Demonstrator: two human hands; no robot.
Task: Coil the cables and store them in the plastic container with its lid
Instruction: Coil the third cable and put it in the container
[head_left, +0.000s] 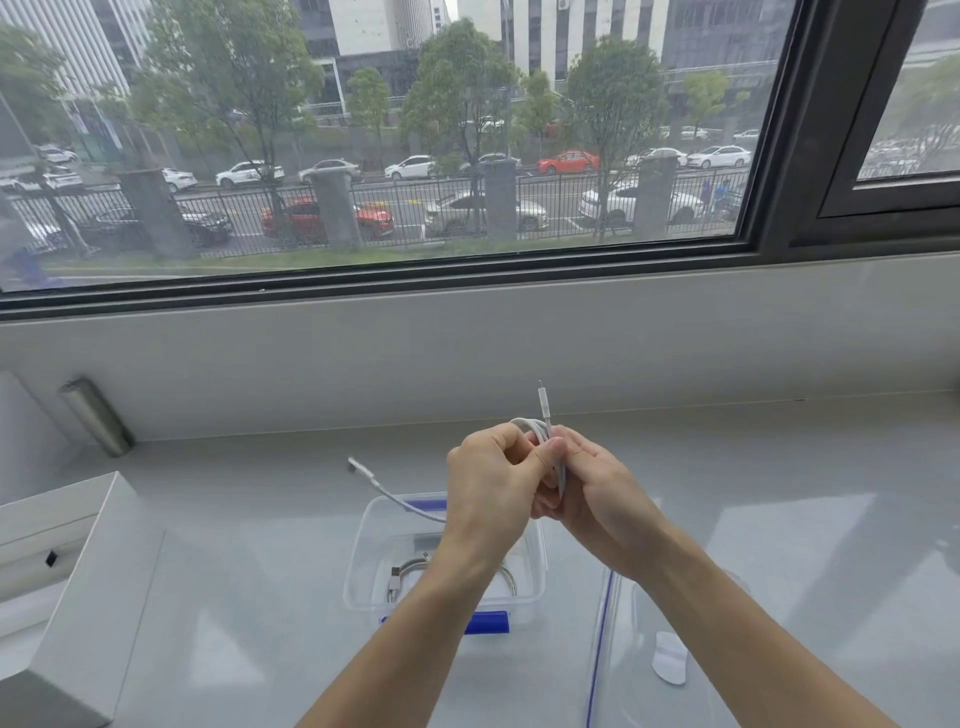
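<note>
- Left hand (493, 488) and right hand (592, 488) both grip the coiled white cable (545, 431) above the plastic container (363, 561).
- Lid (618, 649) lies right of the container.

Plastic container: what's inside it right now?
The plastic container holds one coiled cable, its plug showing at the left. The left hand and forearm cover much of the inside, so anything more there is hidden. The white cable is held above.

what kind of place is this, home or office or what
Probably an office or lab at street level: a grey counter under a big window facing a road with parked cars and office blocks. Hands coil a white cable over a clear container.
</note>
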